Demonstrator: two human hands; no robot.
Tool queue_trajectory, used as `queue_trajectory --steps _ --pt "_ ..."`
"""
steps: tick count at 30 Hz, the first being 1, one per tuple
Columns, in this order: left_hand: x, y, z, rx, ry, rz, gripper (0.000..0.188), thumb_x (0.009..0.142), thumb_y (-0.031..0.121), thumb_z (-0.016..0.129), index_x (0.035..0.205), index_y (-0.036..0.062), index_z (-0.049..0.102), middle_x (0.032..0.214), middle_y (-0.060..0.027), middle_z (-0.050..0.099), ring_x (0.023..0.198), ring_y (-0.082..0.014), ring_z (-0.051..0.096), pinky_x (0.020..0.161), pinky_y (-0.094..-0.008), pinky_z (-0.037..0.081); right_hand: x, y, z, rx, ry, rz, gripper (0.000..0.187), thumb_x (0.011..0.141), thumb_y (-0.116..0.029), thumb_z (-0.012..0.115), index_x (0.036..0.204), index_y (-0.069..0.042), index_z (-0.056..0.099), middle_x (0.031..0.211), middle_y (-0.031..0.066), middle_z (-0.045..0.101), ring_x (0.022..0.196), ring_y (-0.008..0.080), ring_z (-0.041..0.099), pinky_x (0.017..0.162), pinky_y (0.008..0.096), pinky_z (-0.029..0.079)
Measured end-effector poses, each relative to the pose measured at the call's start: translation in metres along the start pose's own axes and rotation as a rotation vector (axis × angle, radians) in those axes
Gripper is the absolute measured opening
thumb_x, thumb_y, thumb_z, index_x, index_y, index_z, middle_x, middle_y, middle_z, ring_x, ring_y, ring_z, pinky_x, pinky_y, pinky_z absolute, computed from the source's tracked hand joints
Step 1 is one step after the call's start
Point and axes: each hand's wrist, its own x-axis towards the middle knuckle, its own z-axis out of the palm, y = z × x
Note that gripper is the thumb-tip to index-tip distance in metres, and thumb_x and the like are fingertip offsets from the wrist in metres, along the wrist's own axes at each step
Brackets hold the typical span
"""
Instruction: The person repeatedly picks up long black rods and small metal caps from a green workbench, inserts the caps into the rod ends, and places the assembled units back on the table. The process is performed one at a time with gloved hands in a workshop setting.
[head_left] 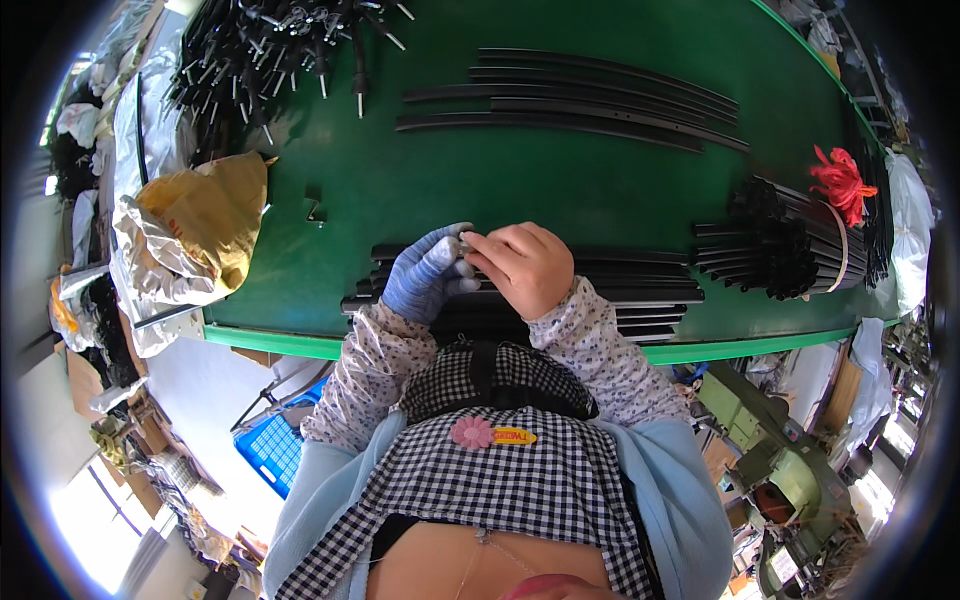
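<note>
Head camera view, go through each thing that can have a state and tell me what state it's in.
left hand: gloved, fingers curled at a small part
right hand: bare, pinching that part
black strips near the hands: stacked flat
black strips farther back: laid loose, side by side
rod bundle: banded together
yellow bag: open, crumpled

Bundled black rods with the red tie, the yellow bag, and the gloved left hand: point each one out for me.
bundled black rods (770, 250), head view, on the middle of the bundle.
yellow bag (215, 215), head view, on its crumpled upper face.
gloved left hand (425, 272), head view, on the back of the glove.
</note>
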Motion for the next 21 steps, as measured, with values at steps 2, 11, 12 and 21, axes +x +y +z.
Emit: queue_trajectory --steps 2,11,12,21 --pt "0.004 -0.004 0.000 -0.149 0.046 -0.001 0.050 0.091 0.034 0.067 0.127 0.0023 0.053 0.106 -0.0062 0.065 0.085 -0.0140 0.065 0.071 -0.0296 0.060 0.007 0.013 0.001 0.043 -0.055 0.010 0.027 0.075 -0.019 0.078 0.100 -0.010 0.071 0.083 0.0025 0.063 0.076 0.0207 0.061 0.066 0.0315 0.053" --pt "0.005 0.025 -0.018 0.054 0.268 0.211 0.041 0.093 0.027 0.064 0.122 -0.0015 0.058 0.106 -0.0127 0.067 0.080 -0.0162 0.066 0.073 -0.0293 0.058 0.050 0.169 0.024 -0.567 -0.185 0.263 0.044 0.074 -0.045 0.078 0.101 -0.013 0.065 0.100 0.0061 0.059 0.097 0.0244 0.057 0.085 0.0399 0.049" --pt "0.002 0.026 -0.020 0.091 0.291 0.242 0.040 0.094 0.027 0.064 0.121 -0.0020 0.059 0.105 -0.0131 0.067 0.079 -0.0162 0.066 0.072 -0.0287 0.058 0.049 0.173 0.027 -0.572 -0.259 0.261 0.044 0.074 -0.046 0.078 0.098 -0.013 0.064 0.098 0.0057 0.059 0.097 0.0238 0.057 0.084 0.0398 0.049" --pt "-0.025 0.050 -0.043 0.417 0.512 0.807 0.039 0.096 0.025 0.061 0.120 -0.0057 0.060 0.105 -0.0148 0.068 0.089 -0.0172 0.066 0.079 -0.0292 0.055 0.046 0.131 0.002 -0.257 -0.447 0.120 0.039 0.082 -0.042 0.072 0.098 -0.010 0.056 0.083 0.0081 0.067 0.068 0.0286 0.067 0.057 0.0371 0.053"
